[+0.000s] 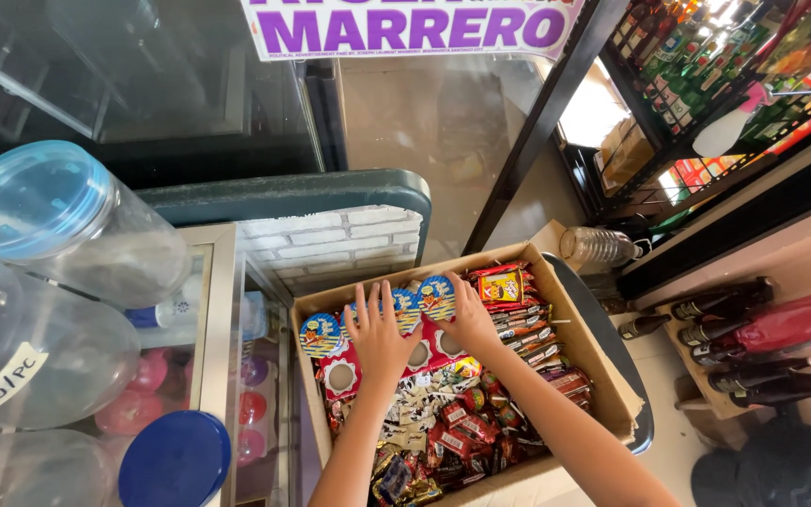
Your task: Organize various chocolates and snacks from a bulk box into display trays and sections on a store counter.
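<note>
**Sorting snack packs in a cardboard box, back row partly filled**

Reaching into an open cardboard box point(582, 330), both hands lie flat with fingers spread, palms down on the goods; neither is closed around anything. The left hand point(379, 336) rests on red packs with round white windows point(341, 377) near the box's far left corner. The right hand point(470, 319) presses on the same run of packs, its fingertips touching a blue-and-yellow round-lidded cup point(436, 294) at the far edge.

As far as can be judged, the ordering is partway done. Along the far edge, several blue round-lidded cups point(320, 333) stand in a row, with the red windowed packs lined up just in front of them. Along the right wall, slim wrapped bars point(527, 336) are stacked on edge, with a red-and-yellow packet point(500, 284) at the far right corner. The middle and near edge look unsorted: black-and-white wrapped sweets point(424, 406) and red foil packets point(466, 427) lie in a loose heap.

The box sits on a dark rounded stool or tray point(612, 352). To the left stand clear plastic jars with blue lids point(35, 202) beside a glass display case point(222, 310). To the right, dark bottles point(739, 343) lie on the floor, and a shelf holds green bottles point(682, 80).
</note>
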